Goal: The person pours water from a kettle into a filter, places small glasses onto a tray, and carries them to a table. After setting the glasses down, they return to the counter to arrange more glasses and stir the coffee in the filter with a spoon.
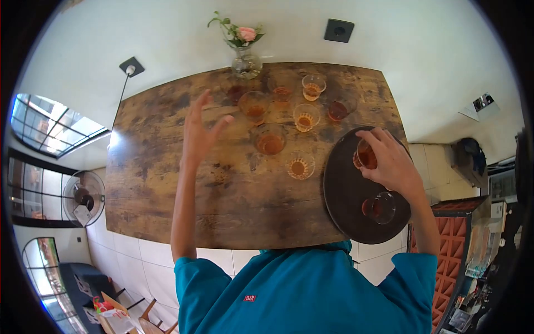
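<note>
Two clear glasses of reddish-brown liquid are at the round black tray (347, 189). The near glass (384, 208) stands beside the right hand (396, 167) – keep the wrist off its rim. Hold the far glass (366, 156) level; it lies within the right hand's grip, between thumb and fingers – base contact cannot be told. The left hand (198, 133), open and empty, is left of the clear tumblers (271, 143) on the brown wooden table (150, 189).
</note>
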A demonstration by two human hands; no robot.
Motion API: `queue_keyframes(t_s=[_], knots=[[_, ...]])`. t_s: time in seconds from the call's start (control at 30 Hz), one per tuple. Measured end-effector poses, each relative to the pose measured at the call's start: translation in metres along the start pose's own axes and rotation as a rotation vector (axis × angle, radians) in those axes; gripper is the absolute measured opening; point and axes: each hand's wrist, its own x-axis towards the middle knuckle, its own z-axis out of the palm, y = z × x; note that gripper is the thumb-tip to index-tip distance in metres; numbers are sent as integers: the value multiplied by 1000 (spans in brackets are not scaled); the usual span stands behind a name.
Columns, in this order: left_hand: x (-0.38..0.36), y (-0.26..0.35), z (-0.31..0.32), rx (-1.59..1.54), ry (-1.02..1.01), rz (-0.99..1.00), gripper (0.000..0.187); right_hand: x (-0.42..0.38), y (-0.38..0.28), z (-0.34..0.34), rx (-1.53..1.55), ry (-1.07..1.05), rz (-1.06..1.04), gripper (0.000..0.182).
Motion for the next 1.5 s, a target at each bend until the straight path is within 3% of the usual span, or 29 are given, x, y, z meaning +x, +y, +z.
queue_keyframes(t_s=[0.13, 0.23, 0.4, 0.53, 0.63, 0.7, 0.83, 1.0, 1.13, 1.27, 1.33, 1.5], knots=[[-59, 75, -21, -175, -186, 156, 87, 27, -53, -22, 81, 22, -136, 65], [-88, 90, -11, -279, -269, 218, 87, 52, -87, -17, 149, 3, -256, 73], [-110, 89, 0, -335, -212, 70, 77, 82, -130, 15, 199, -5, -470, 71], [-121, 67, 12, -341, -50, -27, 63, 85, -149, 36, 163, -112, -482, 72], [-122, 55, 10, -317, -74, -41, 61, 76, -142, 39, 228, -149, -515, 75], [-117, 45, 5, -283, -90, -49, 61, 55, -116, 11, 189, -24, -481, 72], [-112, 10, 0, -244, -108, -134, 59, 3, -34, -35, 386, 58, -32, 57], [-103, -13, 13, -309, -122, -48, 54, -56, 62, -26, 263, 131, 388, 59], [-92, -18, 17, -175, -105, -49, 54, -78, 94, 11, 172, 73, 373, 62], [-77, -30, 22, -198, -67, -54, 54, -80, 82, 25, 74, -30, 504, 73], [-71, -39, 25, -199, -20, -43, 54, -76, 72, 27, 7, -68, 654, 71], [-49, -61, 26, -249, 58, -96, 55, -78, 100, 44, -2, -87, 546, 58]])
